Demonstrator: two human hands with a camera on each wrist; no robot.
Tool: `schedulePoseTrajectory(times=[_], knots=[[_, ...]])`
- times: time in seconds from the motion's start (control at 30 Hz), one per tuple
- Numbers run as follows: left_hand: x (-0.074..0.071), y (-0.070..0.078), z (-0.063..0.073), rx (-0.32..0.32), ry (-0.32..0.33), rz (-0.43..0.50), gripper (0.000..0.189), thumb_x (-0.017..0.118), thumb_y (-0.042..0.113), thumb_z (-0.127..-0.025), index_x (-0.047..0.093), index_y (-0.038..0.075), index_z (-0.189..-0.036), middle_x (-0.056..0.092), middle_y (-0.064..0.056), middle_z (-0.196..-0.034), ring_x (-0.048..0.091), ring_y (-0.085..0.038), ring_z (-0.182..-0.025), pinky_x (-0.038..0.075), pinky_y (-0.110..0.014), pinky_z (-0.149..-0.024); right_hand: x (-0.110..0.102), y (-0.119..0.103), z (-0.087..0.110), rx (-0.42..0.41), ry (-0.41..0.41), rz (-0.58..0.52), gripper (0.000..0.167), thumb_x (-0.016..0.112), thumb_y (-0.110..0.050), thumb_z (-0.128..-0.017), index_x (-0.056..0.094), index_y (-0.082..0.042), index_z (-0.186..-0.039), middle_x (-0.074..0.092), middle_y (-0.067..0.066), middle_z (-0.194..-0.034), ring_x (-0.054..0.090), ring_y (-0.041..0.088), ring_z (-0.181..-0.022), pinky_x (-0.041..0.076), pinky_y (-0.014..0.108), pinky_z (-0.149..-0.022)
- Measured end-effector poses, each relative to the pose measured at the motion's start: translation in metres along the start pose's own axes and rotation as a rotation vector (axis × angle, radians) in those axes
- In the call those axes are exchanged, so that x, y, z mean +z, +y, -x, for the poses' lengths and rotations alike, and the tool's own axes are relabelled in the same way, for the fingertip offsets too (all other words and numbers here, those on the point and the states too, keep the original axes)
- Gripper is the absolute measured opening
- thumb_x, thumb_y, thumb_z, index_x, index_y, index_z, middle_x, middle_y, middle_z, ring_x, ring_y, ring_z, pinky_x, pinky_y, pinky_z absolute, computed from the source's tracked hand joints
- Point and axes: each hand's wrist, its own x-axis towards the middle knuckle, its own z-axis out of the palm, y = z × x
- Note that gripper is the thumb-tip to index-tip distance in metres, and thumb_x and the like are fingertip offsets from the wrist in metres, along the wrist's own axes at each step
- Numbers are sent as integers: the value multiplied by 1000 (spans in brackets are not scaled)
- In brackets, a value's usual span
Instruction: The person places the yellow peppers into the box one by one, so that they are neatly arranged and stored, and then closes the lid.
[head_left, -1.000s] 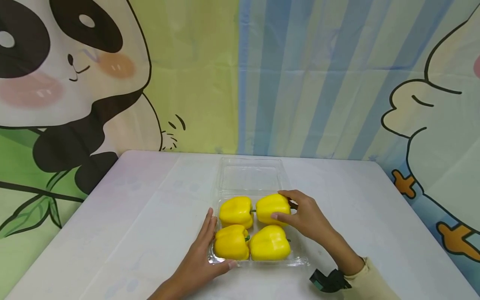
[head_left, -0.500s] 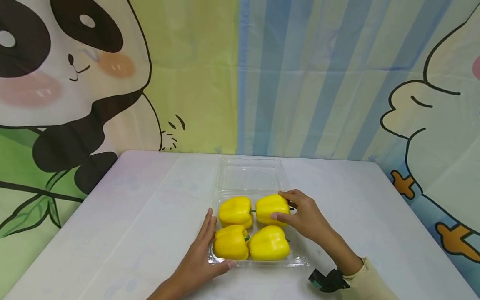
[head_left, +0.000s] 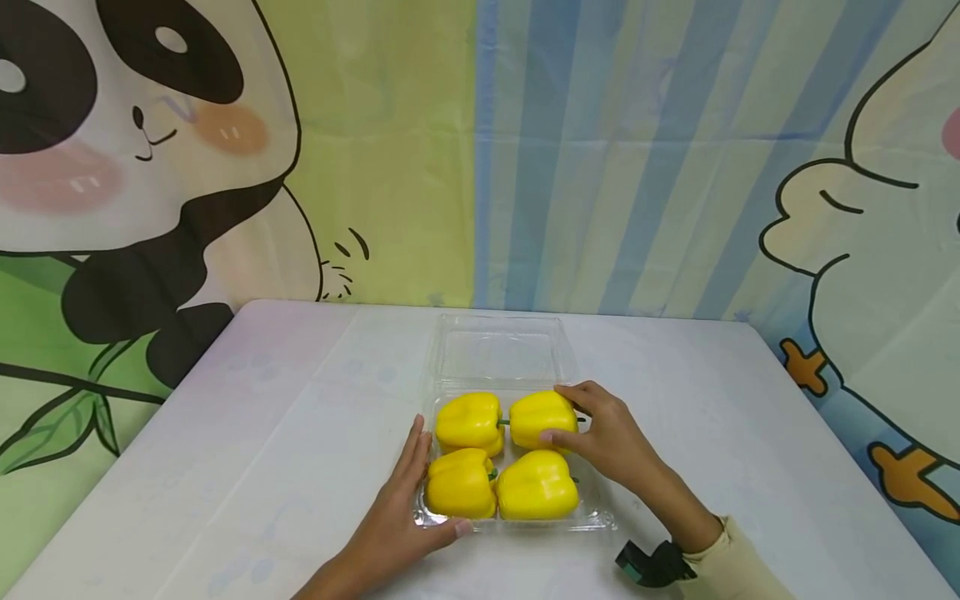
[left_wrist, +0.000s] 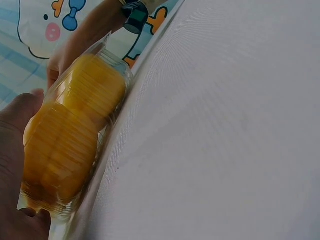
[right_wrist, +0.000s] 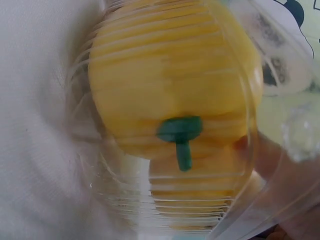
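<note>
A clear plastic clamshell container (head_left: 592, 523) lies with its lid (head_left: 501, 350) folded back, away from me. Several yellow bell peppers fill its base in two rows. My right hand (head_left: 618, 433) holds the far-right bell pepper (head_left: 542, 417) between thumb and fingers, inside the container. My left hand (head_left: 397, 500) rests against the near-left corner, its fingers straight along the left side and its thumb at the front edge, beside the near-left bell pepper (head_left: 461, 485). Through the ribbed wall, the right wrist view shows a bell pepper (right_wrist: 170, 75) with a green stem (right_wrist: 182, 135).
The container stands on a white-covered table (head_left: 262, 442). Behind it hangs a cloth backdrop (head_left: 600, 167) printed with cartoon animals and stripes. A black wrist camera (head_left: 656, 564) sits on the right forearm, close to the tabletop.
Both hands keep their places on the container and the far-right bell pepper. The head view shifts very slightly; the peppers stay in the same arrangement.
</note>
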Motion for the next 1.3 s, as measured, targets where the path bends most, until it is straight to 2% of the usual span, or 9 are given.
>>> schedulePoseTrajectory(times=[0.2,0.3,0.5,0.73,0.93,1.13,1.3], knots=[[0,1,0,-5,2,-4,118,83,51,-71,15,5,-155,-5,8,-162,14,-20,-145,21,-45,-111,0,0,0,10,-21,36,71,83,-35,-76,59,3,-131,61,11,-115,61,26,-103,55,43,-86],[0,1,0,-12,0,-8,118,82,52,-71,15,6,-156,-4,5,-163,15,-20,-144,21,-45,-111,0,-1,0,9,-34,45,69,81,-34,-79,57,4,-132,60,14,-121,59,30,-109,53,46,-90],[0,0,0,-13,-7,-10,118,80,55,-72,15,4,-155,-7,10,-162,14,-21,-145,22,-46,-111,2,-1,2,15,-26,82,68,78,-36,-82,57,4,-133,54,17,-129,55,34,-114,51,50,-92],[0,0,0,-6,-6,-11,118,80,55,-72,14,4,-155,-8,12,-161,14,-20,-145,22,-46,-111,4,-2,5,-10,-17,82,65,76,-34,-83,56,-2,-136,53,13,-125,55,27,-109,52,44,-91],[1,-1,-1,-6,-4,1,118,81,53,-72,14,5,-155,-7,10,-162,12,-21,-145,20,-47,-111,4,-4,4,-36,-3,107,63,81,-30,-78,61,-2,-131,55,8,-114,57,21,-101,54,38,-86],[1,-1,-2,-4,6,3,118,82,52,-72,14,5,-155,-6,8,-162,11,-21,-145,19,-48,-111,4,-5,3,-55,-7,128,64,83,-30,-76,62,-1,-129,57,7,-113,58,21,-100,55,37,-86],[0,-1,-1,-4,5,-1,119,82,53,-71,15,4,-155,-5,6,-163,12,-21,-145,20,-47,-112,3,-6,1,-35,-9,149,64,84,-35,-74,65,-1,-125,59,5,-110,60,20,-98,56,38,-84]])
